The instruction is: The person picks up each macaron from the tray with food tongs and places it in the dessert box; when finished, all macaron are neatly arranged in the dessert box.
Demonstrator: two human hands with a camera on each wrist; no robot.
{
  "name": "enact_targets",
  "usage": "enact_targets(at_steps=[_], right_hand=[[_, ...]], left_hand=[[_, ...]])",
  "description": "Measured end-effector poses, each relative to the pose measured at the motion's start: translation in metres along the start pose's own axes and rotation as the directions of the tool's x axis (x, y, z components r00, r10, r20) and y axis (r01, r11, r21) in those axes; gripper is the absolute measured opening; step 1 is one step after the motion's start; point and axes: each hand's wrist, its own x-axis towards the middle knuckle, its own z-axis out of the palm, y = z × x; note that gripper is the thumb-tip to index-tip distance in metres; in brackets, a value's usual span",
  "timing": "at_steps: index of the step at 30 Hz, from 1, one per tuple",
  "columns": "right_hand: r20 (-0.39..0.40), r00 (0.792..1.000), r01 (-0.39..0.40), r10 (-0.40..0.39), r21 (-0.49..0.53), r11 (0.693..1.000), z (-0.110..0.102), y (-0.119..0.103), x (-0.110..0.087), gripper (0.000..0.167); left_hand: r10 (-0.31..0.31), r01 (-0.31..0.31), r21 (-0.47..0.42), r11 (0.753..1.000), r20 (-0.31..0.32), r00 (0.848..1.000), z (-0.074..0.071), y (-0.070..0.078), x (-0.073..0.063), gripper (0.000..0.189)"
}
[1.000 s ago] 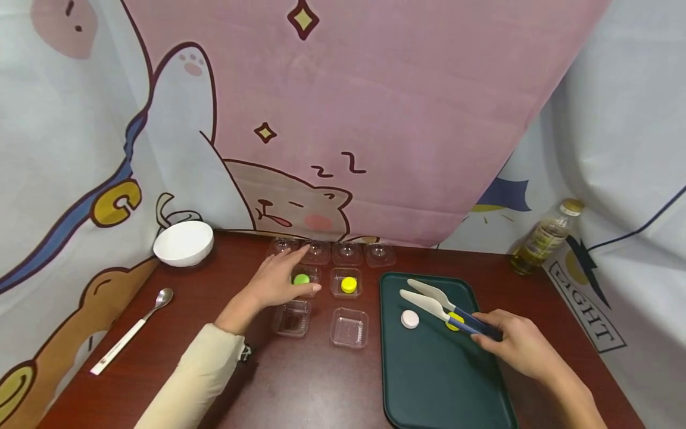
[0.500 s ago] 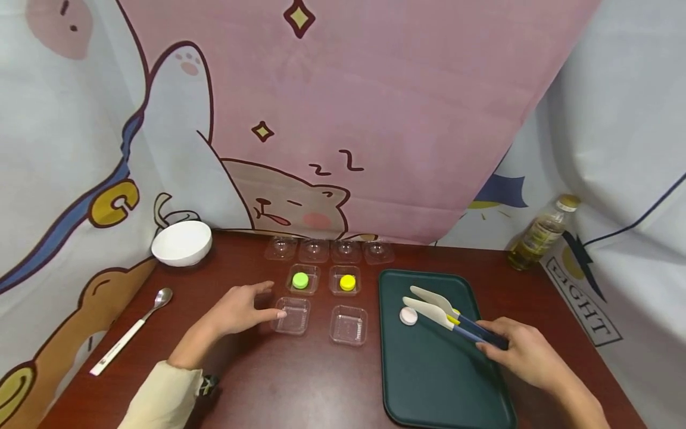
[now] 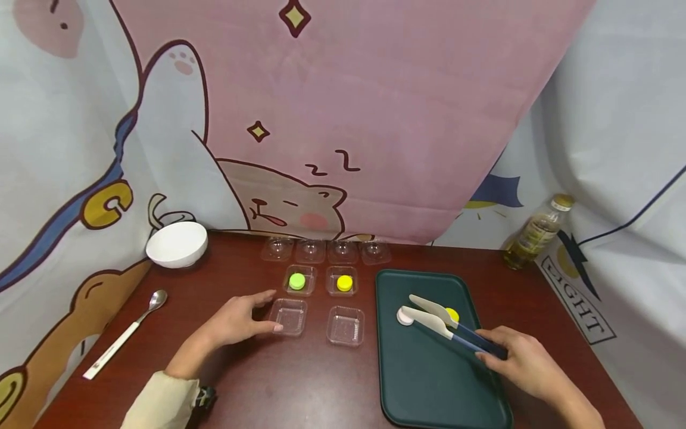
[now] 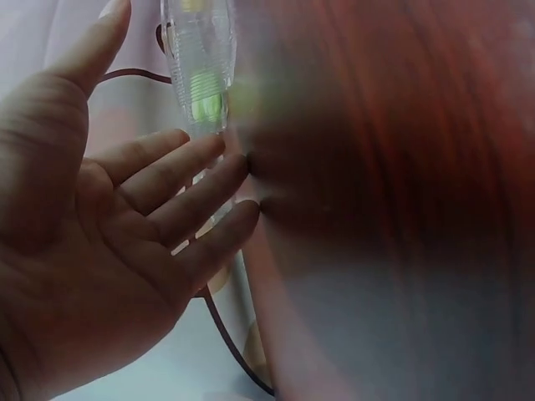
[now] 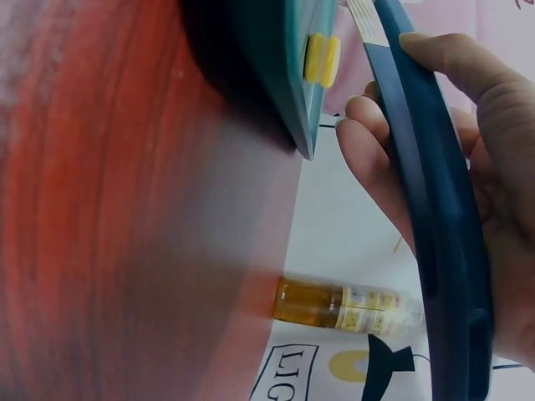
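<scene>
My right hand (image 3: 522, 360) grips blue-handled tongs (image 3: 431, 322) with pale, blade-like tips. One tip overlaps a pinkish-white macaron (image 3: 402, 319) on the dark green tray (image 3: 429, 381). A yellow macaron (image 3: 453, 314) lies on the tray just behind the tongs; in the right wrist view this yellow macaron (image 5: 322, 60) sits near the tray's edge. My left hand (image 3: 236, 322) holds nothing, its fingers extended and spread in the left wrist view. Its thumb tip is right at the left edge of a clear plastic box (image 3: 289, 316).
Another clear box (image 3: 345, 326) stands to the right. Behind are boxes holding a green macaron (image 3: 296, 281) and a yellow macaron (image 3: 345, 283). Clear lids (image 3: 311, 251) line the back. A white bowl (image 3: 177, 245) and spoon (image 3: 118, 342) lie left, an oil bottle (image 3: 536, 235) back right.
My left hand has drawn back from the rear boxes toward the front left box. The tongs have shifted left and slightly down, with one tip now over the pinkish-white macaron.
</scene>
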Motion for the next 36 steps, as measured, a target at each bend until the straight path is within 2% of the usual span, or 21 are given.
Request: enact_targets(at_steps=[8,15,30,36], right_hand=[[0.028,0.999,-0.032,0.032,0.002,0.999,0.001,-0.002,-0.004,0.034],[0.039,0.999,-0.026,0.026,0.009,1.0,0.001,-0.005,-0.007,0.036],[0.051,0.999,-0.011,0.011,0.002,1.0,0.002,-0.008,-0.004,0.033],[0.086,0.996,-0.016,0.017,-0.01,1.0,0.004,-0.009,-0.002,0.034]], left_hand=[[0.012,-0.012,0.006,1.0,0.018,1.0,0.005,0.001,-0.003,0.091],[0.006,-0.006,-0.015,1.0,0.02,1.0,0.008,0.001,-0.004,0.091],[0.019,-0.019,-0.002,1.0,-0.007,1.0,0.009,0.003,0.0,0.092],[0.027,-0.027,0.007,1.0,-0.017,0.999,0.011,0.004,0.0,0.089]])
